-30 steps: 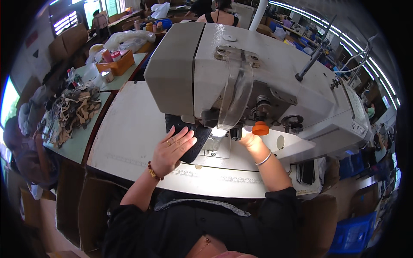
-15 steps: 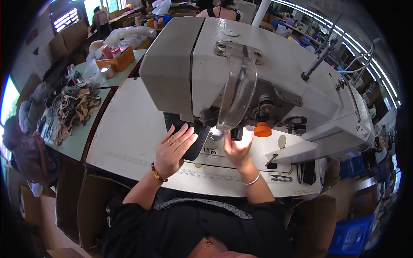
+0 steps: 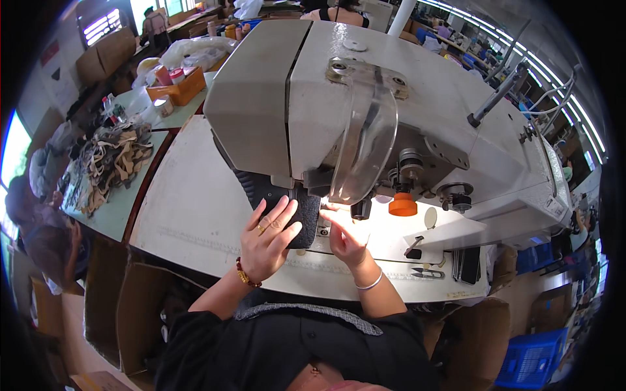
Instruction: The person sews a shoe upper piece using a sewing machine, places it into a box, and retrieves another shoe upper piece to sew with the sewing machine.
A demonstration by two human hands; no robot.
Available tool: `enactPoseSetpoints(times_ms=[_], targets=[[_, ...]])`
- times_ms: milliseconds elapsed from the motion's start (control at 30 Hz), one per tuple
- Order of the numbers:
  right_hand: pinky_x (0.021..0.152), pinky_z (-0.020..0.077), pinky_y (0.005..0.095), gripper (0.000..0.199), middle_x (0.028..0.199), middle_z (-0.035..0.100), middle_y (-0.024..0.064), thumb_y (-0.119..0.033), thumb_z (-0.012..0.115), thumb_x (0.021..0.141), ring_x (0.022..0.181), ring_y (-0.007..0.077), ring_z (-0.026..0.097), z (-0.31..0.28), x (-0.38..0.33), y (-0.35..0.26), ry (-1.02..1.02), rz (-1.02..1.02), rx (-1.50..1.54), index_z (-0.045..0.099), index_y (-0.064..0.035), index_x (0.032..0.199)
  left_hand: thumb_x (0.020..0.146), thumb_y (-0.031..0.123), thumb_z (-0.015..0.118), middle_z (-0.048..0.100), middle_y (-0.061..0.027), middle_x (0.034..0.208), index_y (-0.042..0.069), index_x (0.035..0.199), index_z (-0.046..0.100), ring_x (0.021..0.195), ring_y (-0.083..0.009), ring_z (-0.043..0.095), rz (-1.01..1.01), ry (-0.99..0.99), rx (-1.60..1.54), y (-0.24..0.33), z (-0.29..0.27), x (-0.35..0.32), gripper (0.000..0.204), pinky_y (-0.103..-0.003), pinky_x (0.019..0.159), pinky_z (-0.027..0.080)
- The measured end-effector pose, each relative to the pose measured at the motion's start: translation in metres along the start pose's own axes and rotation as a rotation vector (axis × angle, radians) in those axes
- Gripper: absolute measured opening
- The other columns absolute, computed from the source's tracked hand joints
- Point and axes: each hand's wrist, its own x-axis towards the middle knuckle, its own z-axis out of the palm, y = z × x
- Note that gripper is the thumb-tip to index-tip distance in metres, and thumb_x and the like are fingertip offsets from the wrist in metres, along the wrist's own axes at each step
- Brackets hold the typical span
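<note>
A large pale industrial sewing machine (image 3: 254, 98) stands over a white worktable (image 3: 173, 195). Beneath its needle area lies a dark, textured flat piece (image 3: 304, 225), its far part hidden under the machine head. My left hand (image 3: 266, 241) rests flat on this piece with fingers spread, pressing its near left part. My right hand (image 3: 347, 240) is at the piece's right edge, index finger stretched toward it and the other fingers bent. Its fingertips are close to the lit needle area, and whether they touch the piece is hard to tell.
Small thread snips (image 3: 428, 274) and a stack of dark strips (image 3: 467, 266) lie at the table's right. On the left side table are a heap of fabric scraps (image 3: 117, 163) and an orange box (image 3: 176, 88). Cardboard boxes (image 3: 147, 313) stand below. Another person sits far left.
My right hand has come left and toward me, from beside the machine's black knob to the dark piece's edge. My left hand has shifted slightly nearer, still flat on the piece.
</note>
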Motion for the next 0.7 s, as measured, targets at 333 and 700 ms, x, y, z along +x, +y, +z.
enactPoseSetpoints(times_ms=[333, 700], targets=[[0.083, 0.0521, 0.0332, 0.047, 0.093, 0.07, 0.0168, 0.022, 0.05, 0.067, 0.085, 0.0275, 0.069, -0.004, 0.014, -0.003, 0.051, -0.008, 0.151, 0.071, 0.0005, 0.104, 0.067, -0.005, 0.065, 0.062, -0.0151, 0.117, 0.003, 0.106, 0.061, 0.119, -0.0327, 0.058, 0.084, 0.003, -0.228, -0.01, 0.007, 0.006, 0.04, -0.054, 0.107, 0.039], [0.083, 0.0515, 0.0339, 0.049, 0.092, 0.069, 0.0143, 0.02, 0.051, 0.064, 0.085, 0.0273, 0.067, -0.006, 0.013, -0.005, 0.015, -0.019, 0.1, 0.072, 0.0003, 0.104, 0.061, -0.006, 0.066, 0.062, -0.0124, 0.113, 0.003, 0.102, 0.063, 0.11, -0.0302, 0.06, 0.118, 0.013, -0.189, -0.023, 0.007, 0.029, 0.041, -0.045, 0.086, 0.051]])
